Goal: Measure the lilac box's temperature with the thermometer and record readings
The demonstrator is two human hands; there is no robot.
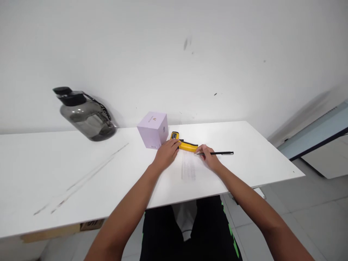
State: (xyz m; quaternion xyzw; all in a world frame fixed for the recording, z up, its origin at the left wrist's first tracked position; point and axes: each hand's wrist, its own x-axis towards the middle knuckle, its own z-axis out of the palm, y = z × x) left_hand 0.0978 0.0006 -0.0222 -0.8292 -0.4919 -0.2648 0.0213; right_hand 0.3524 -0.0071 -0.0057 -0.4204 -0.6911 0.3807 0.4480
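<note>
A yellow-and-black infrared thermometer [188,146], shaped like a gun, lies on its side on the white table [130,177]. My left hand [166,154] grips it near its head, fingers bent over the body. A black pen [223,153] is pinched between the fingers of my right hand [208,156]. Its tip points left, at the lower edge of the thermometer's handle; whether it touches the table cannot be made out. Just left of the thermometer stands a pale purple box [150,132]. Faint grey smudges mark the tabletop below the tool.
Against the wall at the left stands a large grey see-through water bottle [89,119] with a black cap and strap. Long dark scuffs cross the table's left part. The table ends at a slanting right edge, beyond which a pale blue panel [318,130] leans over the tiled floor.
</note>
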